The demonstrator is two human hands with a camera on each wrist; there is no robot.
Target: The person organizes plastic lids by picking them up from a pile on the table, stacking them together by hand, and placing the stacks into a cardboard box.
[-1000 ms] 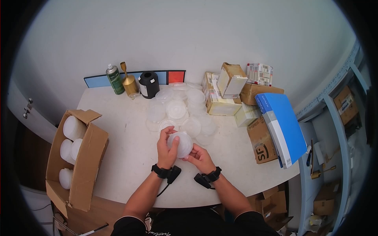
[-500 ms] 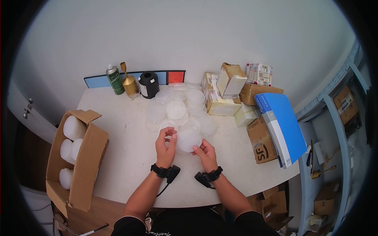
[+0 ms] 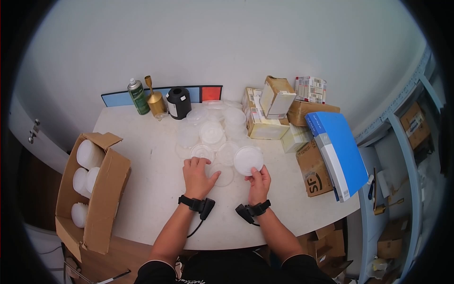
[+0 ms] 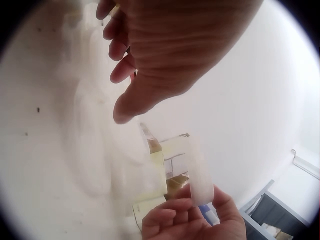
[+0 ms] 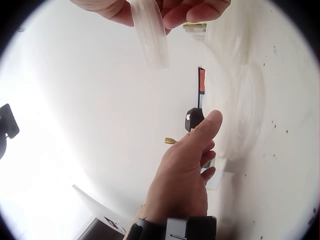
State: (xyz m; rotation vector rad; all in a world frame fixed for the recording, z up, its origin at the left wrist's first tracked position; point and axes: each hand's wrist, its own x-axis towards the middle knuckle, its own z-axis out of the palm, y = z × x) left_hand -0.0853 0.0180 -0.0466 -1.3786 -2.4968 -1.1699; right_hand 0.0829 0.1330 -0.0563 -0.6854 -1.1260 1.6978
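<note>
My right hand [image 3: 259, 185] pinches a short stack of round translucent plastic lids [image 3: 248, 160] by its lower edge, thumb on the face toward me. Edge-on in the left wrist view, this lid stack [image 4: 201, 175] looks thick and ribbed, raised above the table. Nothing is in my left hand [image 3: 196, 180]; its fingers bend loosely over the near edge of the spread of lids, thumb held apart. Just right of that thumb, a clear lid [image 3: 222, 176] lies flat on the table. More loose lids [image 3: 212, 132] overlap in a wide patch toward the wall.
At the left, a cardboard box [image 3: 108, 199] holds several white tubs [image 3: 89, 154]. A spray can [image 3: 138, 96], a brass holder [image 3: 155, 103] and a black cylinder [image 3: 179, 103] stand at the back. Small cartons [image 3: 268, 124] and a blue binder [image 3: 341, 151] line the right side.
Both hands held the lid stack a second ago. My left hand has let go and drawn slightly left, while my right hand has carried the stack to the right and turned its face.
</note>
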